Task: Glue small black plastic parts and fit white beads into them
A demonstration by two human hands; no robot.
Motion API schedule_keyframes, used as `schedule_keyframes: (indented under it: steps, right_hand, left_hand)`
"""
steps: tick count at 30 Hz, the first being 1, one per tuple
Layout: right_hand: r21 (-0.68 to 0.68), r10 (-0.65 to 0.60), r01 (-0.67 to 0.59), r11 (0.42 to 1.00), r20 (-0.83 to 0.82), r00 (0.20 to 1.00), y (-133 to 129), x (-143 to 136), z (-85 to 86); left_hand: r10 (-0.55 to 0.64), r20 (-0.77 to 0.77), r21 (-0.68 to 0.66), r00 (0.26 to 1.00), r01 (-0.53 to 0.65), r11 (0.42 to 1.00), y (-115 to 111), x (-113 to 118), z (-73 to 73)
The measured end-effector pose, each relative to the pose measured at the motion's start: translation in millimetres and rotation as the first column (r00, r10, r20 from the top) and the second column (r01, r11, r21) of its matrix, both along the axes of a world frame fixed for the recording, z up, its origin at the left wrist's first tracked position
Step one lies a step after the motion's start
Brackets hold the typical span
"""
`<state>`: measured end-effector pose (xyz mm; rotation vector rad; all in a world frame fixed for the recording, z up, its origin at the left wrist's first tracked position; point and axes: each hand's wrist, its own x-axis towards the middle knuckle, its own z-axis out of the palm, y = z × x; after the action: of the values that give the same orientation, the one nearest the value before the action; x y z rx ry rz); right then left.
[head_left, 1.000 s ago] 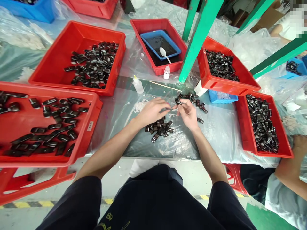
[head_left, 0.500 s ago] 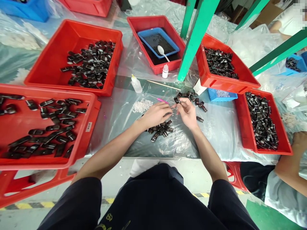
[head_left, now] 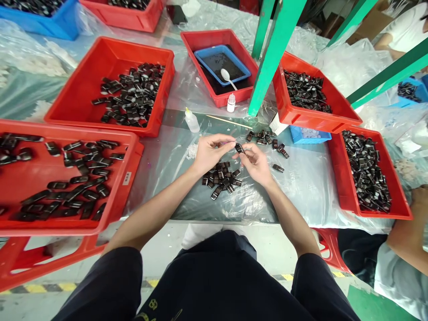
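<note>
My right hand [head_left: 256, 164] pinches a small glossy black part [head_left: 238, 148] between thumb and fingers, above the table's middle. At the left end of that part are the fingertips of my left hand [head_left: 211, 151], which are closed on a thin pink-purple tool, mostly hidden by the fingers. Below the hands lies a pile of black parts [head_left: 220, 177]. More black parts [head_left: 262, 137] are scattered behind my right hand, and a single one [head_left: 278, 168] lies to its right. White bits [head_left: 191, 151] are heaped left of my left hand.
Red bins [head_left: 133, 176] with black parts stand at left and right [head_left: 337, 178]. Behind the hands are a squeeze bottle [head_left: 192, 121], a small bottle [head_left: 231, 103], a stick [head_left: 229, 121] and a green post [head_left: 274, 58]. A person's arm [head_left: 409, 236] is at far right.
My left hand has risen from the white bits and picked up the pink tool that lay on the table. My right hand has brought the black part slightly left and down, close to my left fingertips.
</note>
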<state>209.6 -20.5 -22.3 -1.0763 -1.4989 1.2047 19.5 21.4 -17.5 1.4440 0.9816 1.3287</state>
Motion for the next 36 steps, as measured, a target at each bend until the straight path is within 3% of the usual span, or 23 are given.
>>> schedule_keyframes:
  steps: [10,17,23,31,36]
  right_hand:
    - [0.041,-0.056,0.053,0.998,0.077,0.995,-4,-4,1.7]
    - [0.140,-0.108,0.071,0.988,0.277,0.955,-8,-3,9.1]
    - [0.200,-0.154,0.066,0.978,0.462,0.874,-12,-3,14.9]
    - [0.216,-0.152,0.052,0.975,0.478,0.865,-13,-5,15.7]
    - [0.228,-0.172,0.076,0.971,0.441,0.881,-15,-6,15.5]
  left_hand:
    - [0.066,0.010,-0.018,0.998,-0.066,0.998,-7,5,-1.9]
    - [0.120,0.138,-0.161,0.983,-0.097,0.982,-16,16,0.5]
    - [0.121,0.289,-0.299,0.950,-0.031,0.954,-20,21,4.5]
    - [0.089,0.485,-0.451,0.870,0.162,0.878,-20,21,4.4]
    - [0.086,0.469,-0.416,0.879,0.134,0.899,-19,21,1.9]
